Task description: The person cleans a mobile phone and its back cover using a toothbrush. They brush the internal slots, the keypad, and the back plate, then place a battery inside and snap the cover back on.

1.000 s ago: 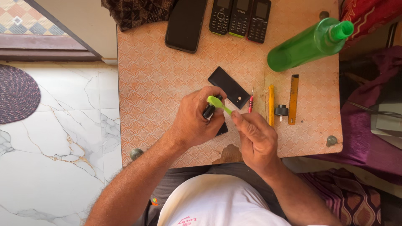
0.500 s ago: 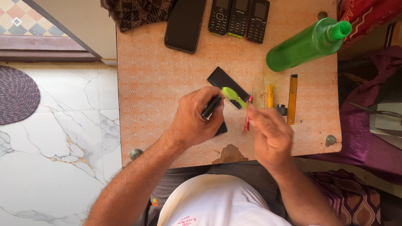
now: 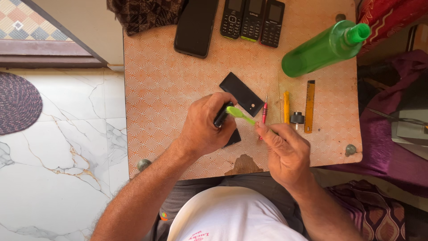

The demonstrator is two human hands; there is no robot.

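Observation:
My left hand (image 3: pixel 207 127) grips a small black phone (image 3: pixel 223 117) above the orange patterned table (image 3: pixel 169 89); most of the phone is hidden under the fingers. My right hand (image 3: pixel 285 149) holds a light green brush (image 3: pixel 238 114) by its handle, its head touching the top of the phone. A black back cover (image 3: pixel 243 93) lies flat just beyond both hands. A red screwdriver (image 3: pixel 264 114) lies beside my right hand's fingertips.
At the table's far edge lie a black smartphone (image 3: pixel 196 27) and three keypad phones (image 3: pixel 252 20). A green bottle (image 3: pixel 323 49) lies on its side at right. A yellow tool (image 3: pixel 286 107), a small black part (image 3: pixel 297 118) and an orange ruler (image 3: pixel 309 106) lie nearby.
My right hand swung right and back with the green brush; its head has come back onto the phone's top. My left hand kept hold of the phone throughout.

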